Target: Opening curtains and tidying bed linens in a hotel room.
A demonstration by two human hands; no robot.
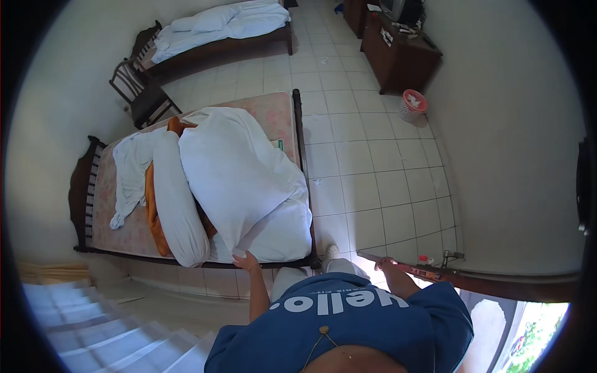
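My left hand (247, 261) reaches to the near side of the bed and pinches a corner of a white sheet (233, 158). The cloth is drawn to a point at my fingers and lies heaped over the mattress (275, 109). Left of it is a long white bolster (179, 200), with brown-orange cloth (154, 210) under it and a crumpled white cloth (133, 168) beyond. My right hand (386, 264) is at the edge of a brown wooden door (494, 282); whether its fingers grip that edge is unclear.
A dark wooden bed frame (305, 154) edges the mattress. Past it stand a wooden chair (147, 102) and a second bed (219, 44). To the right are a wooden cabinet (401, 60) and a waste basket (413, 106) on the tiled floor (368, 154). A sheer curtain (116, 335) hangs at lower left.
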